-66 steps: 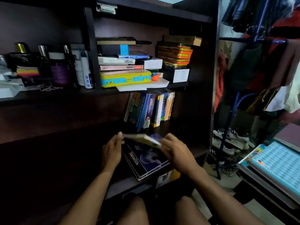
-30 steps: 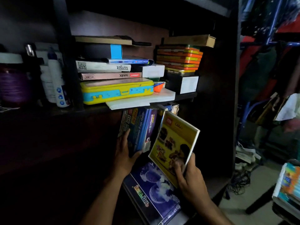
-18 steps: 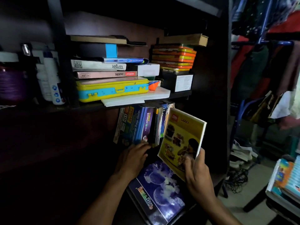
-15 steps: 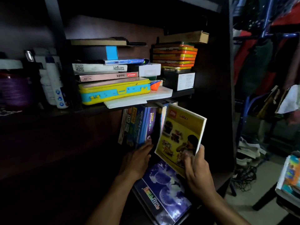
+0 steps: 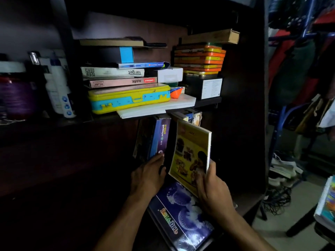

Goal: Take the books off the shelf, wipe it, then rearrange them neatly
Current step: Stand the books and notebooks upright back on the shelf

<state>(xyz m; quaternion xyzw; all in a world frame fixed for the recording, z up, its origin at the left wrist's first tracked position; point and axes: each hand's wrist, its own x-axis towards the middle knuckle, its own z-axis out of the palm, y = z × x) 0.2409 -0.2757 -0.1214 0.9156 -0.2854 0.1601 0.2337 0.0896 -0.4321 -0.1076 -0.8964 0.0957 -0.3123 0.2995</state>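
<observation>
The right hand [image 5: 212,189] grips the yellow book [image 5: 191,153] by its lower corner, thumb across the cover, holding it nearly upright just right of the standing books [image 5: 157,138] on the lower shelf. The left hand [image 5: 148,174] rests against the foot of those books, fingers fairly straight and touching the purple spine; it holds nothing. Below the yellow book, a blue book [image 5: 181,218] lies flat on the shelf. Above it, a yellow case [image 5: 129,99] sits under stacked books.

Dim room, clothes rack [image 5: 306,57] beside
</observation>
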